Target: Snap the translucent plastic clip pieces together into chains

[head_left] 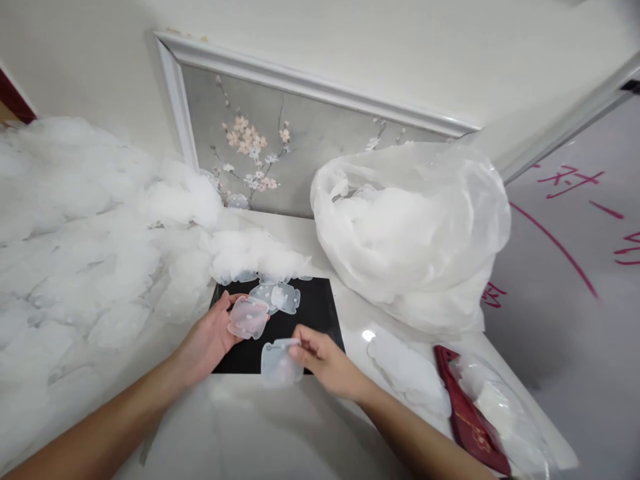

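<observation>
My left hand point(220, 333) holds a translucent, scallop-edged plastic piece point(249, 318) over the left part of a black mat point(320, 313). My right hand point(320, 357) pinches a second translucent piece point(281, 363) by its upper right corner, at the mat's front edge. Between and beyond the hands, more clear pieces point(287, 298) with small white dots lie overlapping on the mat, with a white tuft on them. A row of fluffy white filling point(255, 250) rests along the mat's back edge, partly covering other clear pieces.
A large pile of white fluffy pieces point(90, 267) covers the left side. An open plastic bag point(410, 233) of white filling stands at the back right. Stacked clear pieces point(410, 373), a red phone-like object point(465, 407) and a small clear bag point(510, 407) lie at the right.
</observation>
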`<state>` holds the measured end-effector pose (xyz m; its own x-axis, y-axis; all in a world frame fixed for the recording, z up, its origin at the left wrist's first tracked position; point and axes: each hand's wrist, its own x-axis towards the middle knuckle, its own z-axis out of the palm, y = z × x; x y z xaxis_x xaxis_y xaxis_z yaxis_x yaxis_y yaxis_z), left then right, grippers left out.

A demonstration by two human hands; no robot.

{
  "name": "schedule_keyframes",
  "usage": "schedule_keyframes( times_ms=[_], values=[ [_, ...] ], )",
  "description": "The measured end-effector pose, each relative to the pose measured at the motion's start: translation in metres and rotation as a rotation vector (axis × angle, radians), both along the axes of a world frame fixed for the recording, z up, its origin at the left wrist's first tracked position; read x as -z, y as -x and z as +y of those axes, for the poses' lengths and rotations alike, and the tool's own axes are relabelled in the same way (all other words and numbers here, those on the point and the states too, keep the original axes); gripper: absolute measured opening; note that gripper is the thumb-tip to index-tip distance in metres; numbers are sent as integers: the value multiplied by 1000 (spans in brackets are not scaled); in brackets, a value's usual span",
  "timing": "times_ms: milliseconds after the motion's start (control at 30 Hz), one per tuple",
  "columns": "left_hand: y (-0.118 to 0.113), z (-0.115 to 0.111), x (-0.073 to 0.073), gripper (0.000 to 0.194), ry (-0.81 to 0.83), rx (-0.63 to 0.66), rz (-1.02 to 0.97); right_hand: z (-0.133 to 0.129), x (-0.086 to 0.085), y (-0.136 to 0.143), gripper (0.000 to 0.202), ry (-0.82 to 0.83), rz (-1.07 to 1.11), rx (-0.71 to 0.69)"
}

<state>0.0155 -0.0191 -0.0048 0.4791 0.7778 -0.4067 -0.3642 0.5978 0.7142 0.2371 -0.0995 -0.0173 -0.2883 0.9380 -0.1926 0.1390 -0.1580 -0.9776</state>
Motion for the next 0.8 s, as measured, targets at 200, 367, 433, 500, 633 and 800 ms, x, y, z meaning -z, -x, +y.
schedule_keyframes(
  times_ms=[200,367,433,500,633,800],
  values=[
    [1,1,2,40,-1,-10,47,40,8,-7,54,115,175,38],
    [3,5,3,46,-27,50,89,39,15,-15,52,215,294,50],
    [3,7,4,46,-23,68,89,39,17,-19,52,246,312,53],
    [3,8,5,45,-13,72,92,39,19,-21,52,260,330,54],
    [4,7,5,39,-59,83,142,39,19,-22,47,232,313,57],
    [13,8,-5,19,-399,269,288,36,1,-40,24,-69,56,-48]
  ],
)
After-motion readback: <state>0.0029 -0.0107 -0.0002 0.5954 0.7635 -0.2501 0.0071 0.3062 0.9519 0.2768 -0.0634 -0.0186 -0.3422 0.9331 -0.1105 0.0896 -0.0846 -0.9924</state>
